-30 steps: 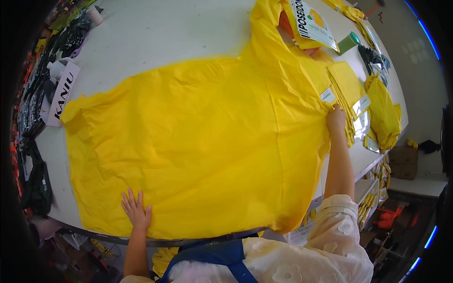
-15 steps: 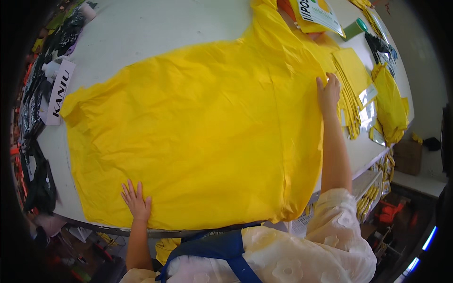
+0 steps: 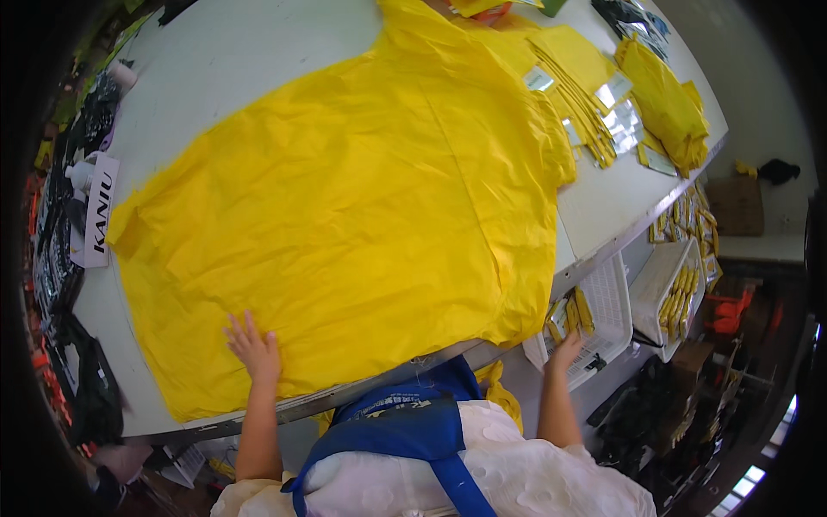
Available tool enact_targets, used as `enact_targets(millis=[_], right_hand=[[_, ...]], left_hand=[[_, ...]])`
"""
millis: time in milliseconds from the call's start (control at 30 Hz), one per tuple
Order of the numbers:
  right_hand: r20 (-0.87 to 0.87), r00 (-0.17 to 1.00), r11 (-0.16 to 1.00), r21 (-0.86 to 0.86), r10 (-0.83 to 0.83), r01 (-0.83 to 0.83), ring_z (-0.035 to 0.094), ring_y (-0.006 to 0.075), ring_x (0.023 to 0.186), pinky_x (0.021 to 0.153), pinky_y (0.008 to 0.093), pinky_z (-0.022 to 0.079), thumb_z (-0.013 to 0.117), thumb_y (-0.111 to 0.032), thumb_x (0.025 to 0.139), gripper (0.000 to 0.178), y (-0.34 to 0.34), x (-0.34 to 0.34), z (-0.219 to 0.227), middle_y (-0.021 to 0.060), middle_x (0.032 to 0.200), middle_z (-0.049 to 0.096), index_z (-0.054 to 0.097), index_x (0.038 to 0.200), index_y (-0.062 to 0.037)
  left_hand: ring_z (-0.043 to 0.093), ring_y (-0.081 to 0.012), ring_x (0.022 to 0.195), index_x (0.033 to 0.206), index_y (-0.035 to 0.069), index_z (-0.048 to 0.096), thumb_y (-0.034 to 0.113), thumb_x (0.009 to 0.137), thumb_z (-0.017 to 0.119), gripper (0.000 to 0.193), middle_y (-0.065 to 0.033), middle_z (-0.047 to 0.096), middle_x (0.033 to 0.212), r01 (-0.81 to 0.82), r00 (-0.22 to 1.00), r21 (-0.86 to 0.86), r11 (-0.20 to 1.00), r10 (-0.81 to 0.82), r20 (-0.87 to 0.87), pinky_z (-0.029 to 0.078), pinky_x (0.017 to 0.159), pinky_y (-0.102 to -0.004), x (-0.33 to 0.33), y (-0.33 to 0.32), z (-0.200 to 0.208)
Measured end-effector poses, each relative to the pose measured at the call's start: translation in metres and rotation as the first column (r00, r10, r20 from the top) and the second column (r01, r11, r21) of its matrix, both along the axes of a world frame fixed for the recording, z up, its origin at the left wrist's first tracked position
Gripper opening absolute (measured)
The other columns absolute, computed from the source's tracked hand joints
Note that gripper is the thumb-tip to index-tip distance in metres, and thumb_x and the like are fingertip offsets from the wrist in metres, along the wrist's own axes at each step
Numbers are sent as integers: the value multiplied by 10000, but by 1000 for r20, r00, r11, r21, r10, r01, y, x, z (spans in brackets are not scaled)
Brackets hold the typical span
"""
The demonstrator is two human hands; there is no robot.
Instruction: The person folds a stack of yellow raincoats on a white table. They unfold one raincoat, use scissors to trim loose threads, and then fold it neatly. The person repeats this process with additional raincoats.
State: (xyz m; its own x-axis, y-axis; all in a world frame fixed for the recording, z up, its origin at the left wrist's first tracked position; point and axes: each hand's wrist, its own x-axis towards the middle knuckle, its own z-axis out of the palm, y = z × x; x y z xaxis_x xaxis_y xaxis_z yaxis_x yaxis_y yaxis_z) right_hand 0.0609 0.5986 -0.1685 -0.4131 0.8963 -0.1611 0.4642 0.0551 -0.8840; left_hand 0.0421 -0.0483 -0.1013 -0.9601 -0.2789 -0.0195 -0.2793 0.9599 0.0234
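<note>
A large yellow piece of thin, crinkled sheet material (image 3: 336,224) lies spread over the white table, its near right corner at the table edge. My left hand (image 3: 254,351) rests flat on its near left part, fingers spread. Beyond the table edge, my right hand (image 3: 564,351) is low beside that near right corner, in front of a white plastic basket (image 3: 618,297). Small yellow packets (image 3: 579,312) in the basket show just past its fingertips. Whether those fingers grip anything is not clear.
Folded yellow pieces (image 3: 573,60) with pale labels lie stacked at the far right, next to a bundled yellow piece (image 3: 662,102). A second white basket (image 3: 668,302) holds yellow packets. Dark garments (image 3: 86,375) and a white sign (image 3: 102,209) line the left edge.
My right hand has left the sheet's right edge and come down toward the basket beside the table. The sheet's right edge is now crumpled inward. My left hand stays flat; the view has shifted right.
</note>
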Motion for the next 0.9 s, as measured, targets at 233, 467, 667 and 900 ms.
enact_targets(millis=[233,467,667,900], right_hand=[[-255,920,-104,-949,-298,-297,478,276,1200,1023,476,335,256,-680,912,760,-185,11,7,110,1336,502,387,1391,-105],[-713,698,857,-400,-67,-326,481,292,1202,1049,455,327,347,-369,993,382,-183,-25,141,102,1296,519,490,1233,-109],[80,-16,-42,337,997,-941,522,376,1145,994,413,411,564,48,782,418,-235,-40,161,197,1237,562,581,1189,-44],[412,465,167,581,783,-796,431,337,1264,1041,458,359,457,104,769,540,-99,-196,131,134,1333,507,542,1255,-116]], left_hand=[[443,-357,1240,1281,55,505,152,741,662,571,-168,507,1300,787,484,599,144,-748,-455,340,1056,-464,-79,253,71],[483,-283,1235,1272,50,515,228,770,656,550,-130,539,1304,835,419,470,286,-884,-207,358,1041,-426,-58,312,21],[507,-313,1176,1298,127,495,357,852,536,504,-128,527,1292,812,511,494,312,-789,-341,373,1005,-438,-44,296,-6],[566,-288,1083,1170,97,584,167,760,676,426,-126,601,1158,723,547,655,220,-761,-348,474,887,-398,-32,240,79]])
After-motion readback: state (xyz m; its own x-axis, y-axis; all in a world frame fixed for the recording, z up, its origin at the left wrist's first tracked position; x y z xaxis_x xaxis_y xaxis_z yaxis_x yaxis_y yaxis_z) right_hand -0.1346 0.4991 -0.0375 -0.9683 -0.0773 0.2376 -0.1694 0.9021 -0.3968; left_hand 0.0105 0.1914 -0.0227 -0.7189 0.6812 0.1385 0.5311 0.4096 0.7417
